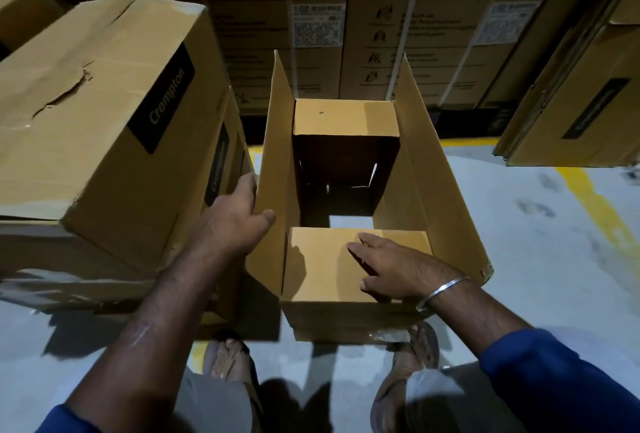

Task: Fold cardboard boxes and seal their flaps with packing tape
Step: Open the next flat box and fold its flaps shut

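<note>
Right hand (391, 269) flat on near flap (322, 266); left hand (239, 217) grips side flap (277, 155).

Surface: grey floor (540, 259), painted yellow line (601, 214) running right and along far edge | centre: open cardboard box (349, 320) standing upright, side flaps raised | left: stacked cartons, top one marked "Crompton" (104, 113) | far edge: row of tall printed cartons (415, 34) | right: further cartons (571, 113) | near edge: two sandalled feet (232, 356).
</note>
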